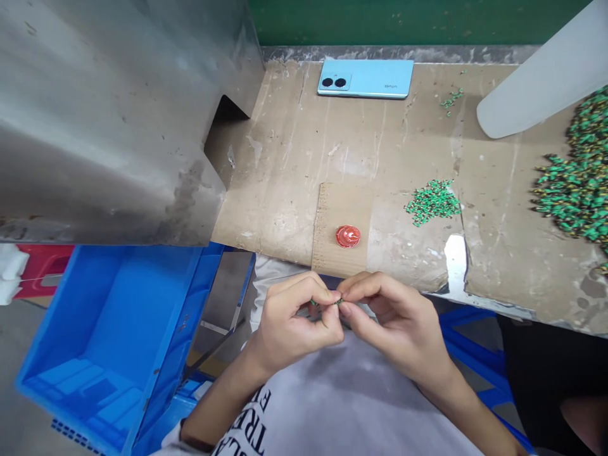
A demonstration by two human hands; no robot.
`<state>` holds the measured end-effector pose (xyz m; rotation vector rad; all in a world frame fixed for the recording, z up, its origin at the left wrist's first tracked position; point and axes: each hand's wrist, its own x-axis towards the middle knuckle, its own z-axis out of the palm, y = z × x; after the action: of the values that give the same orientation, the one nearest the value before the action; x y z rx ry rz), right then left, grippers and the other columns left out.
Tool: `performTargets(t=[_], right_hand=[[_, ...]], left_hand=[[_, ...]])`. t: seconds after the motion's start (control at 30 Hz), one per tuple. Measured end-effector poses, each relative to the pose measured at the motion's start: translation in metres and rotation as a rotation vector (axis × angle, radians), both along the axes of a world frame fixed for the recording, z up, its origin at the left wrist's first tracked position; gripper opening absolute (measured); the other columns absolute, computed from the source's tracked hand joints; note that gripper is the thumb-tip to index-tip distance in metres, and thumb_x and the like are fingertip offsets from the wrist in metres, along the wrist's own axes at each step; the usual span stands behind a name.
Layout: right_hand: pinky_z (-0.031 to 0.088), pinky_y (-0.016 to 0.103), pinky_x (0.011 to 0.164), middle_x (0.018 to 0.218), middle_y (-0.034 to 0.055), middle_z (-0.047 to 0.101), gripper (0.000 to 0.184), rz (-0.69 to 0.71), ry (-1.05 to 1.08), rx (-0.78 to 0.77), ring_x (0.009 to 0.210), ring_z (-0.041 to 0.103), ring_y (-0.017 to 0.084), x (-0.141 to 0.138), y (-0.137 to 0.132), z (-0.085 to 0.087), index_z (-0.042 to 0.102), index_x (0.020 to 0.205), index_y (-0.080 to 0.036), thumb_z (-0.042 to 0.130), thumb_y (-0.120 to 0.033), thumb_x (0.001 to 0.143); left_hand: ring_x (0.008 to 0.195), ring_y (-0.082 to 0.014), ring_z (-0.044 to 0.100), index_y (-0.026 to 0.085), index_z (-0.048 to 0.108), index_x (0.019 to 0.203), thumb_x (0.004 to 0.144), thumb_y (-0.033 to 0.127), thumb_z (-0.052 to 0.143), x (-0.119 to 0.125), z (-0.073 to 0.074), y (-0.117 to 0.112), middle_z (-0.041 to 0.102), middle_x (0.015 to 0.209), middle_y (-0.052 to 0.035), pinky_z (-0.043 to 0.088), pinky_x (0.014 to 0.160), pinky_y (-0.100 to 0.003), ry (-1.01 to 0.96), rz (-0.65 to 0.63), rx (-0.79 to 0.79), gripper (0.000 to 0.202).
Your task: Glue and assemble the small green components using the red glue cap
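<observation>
My left hand (pixel 297 320) and my right hand (pixel 396 316) meet in front of my body, just off the table's near edge. Both are closed in a pinch, thumb against forefinger, on a tiny green piece (pixel 339 301) between the fingertips. The fingers cover most of it, so its exact kind cannot be made out. Another bit of green shows inside the curl of my left hand. Just beyond the fingers, a small round glossy red thing (pixel 348 236) sits on a cardboard strip (pixel 332 209). A small heap of green pieces (pixel 433 201) lies right of it.
A larger pile of green and brass-coloured pieces (pixel 579 183) spreads at the right, by a white cylinder (pixel 536 79). A light blue phone (pixel 365 79) lies at the back. Metal housing (pixel 109 120) bounds the left, above a blue crate (pixel 128 304). Someone's dark clothing (pixel 546 373) shows lower right.
</observation>
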<state>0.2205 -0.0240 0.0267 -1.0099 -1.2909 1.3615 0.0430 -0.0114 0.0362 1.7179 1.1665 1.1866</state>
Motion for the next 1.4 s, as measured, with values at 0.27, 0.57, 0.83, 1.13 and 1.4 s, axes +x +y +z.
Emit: performTargets(t=[0.27,0.57,0.83,1.13,1.4], right_hand=[[0.067,0.023,0.068,0.089,0.0037,0.085,0.010,-0.014,-0.066,-0.060,0.072,0.079,0.016,0.004,-0.004,-0.007,0.076,0.100,-0.023,0.077,-0.033,0.102],[0.058,0.025,0.056,0.075,0.0008,0.076,0.011,-0.572,-0.127,0.042,0.060,0.071,0.015,0.078,0.026,-0.018,0.079,0.094,-0.021,0.085,-0.030,0.095],[0.061,0.035,0.074,0.112,0.0062,0.077,0.040,-1.137,-0.287,0.167,0.082,0.076,0.020,0.166,0.052,-0.028,0.064,0.121,-0.022,0.086,-0.038,0.090],[0.057,0.040,0.083,0.096,0.0064,0.076,0.011,-0.445,-0.849,0.239,0.090,0.071,0.025,0.098,0.056,-0.043,0.082,0.100,-0.023,0.074,-0.032,0.101],[0.054,0.042,0.086,0.095,0.0075,0.072,0.023,-0.446,-0.904,0.248,0.091,0.067,0.026,0.094,0.058,-0.055,0.073,0.096,-0.023,0.061,-0.037,0.109]], left_hand=[[0.052,-0.0084,0.057,0.022,0.065,0.079,0.080,-0.002,0.070,0.000,-0.010,-0.006,0.064,0.066,0.0051,0.044,0.051,-0.018,-0.024,-0.028,-0.076,0.024],[0.070,-0.0150,0.060,0.024,0.081,0.112,0.092,0.041,0.084,0.006,0.003,-0.011,0.071,0.081,-0.0019,0.050,0.062,-0.022,-0.546,0.088,-0.919,0.026],[0.084,-0.0196,0.074,0.018,0.085,0.112,0.081,0.036,0.097,-0.011,0.009,0.002,0.083,0.109,-0.0128,0.063,0.076,-0.026,-0.729,0.258,-1.091,0.038],[0.063,-0.0112,0.057,0.019,0.084,0.109,0.085,0.044,0.095,-0.004,0.007,-0.002,0.073,0.082,-0.0033,0.044,0.055,-0.022,-0.765,0.129,-1.134,0.036],[0.066,-0.0107,0.052,0.018,0.079,0.089,0.086,0.041,0.093,0.000,0.006,-0.005,0.070,0.084,-0.0038,0.037,0.056,-0.022,-0.802,0.012,-1.130,0.027]])
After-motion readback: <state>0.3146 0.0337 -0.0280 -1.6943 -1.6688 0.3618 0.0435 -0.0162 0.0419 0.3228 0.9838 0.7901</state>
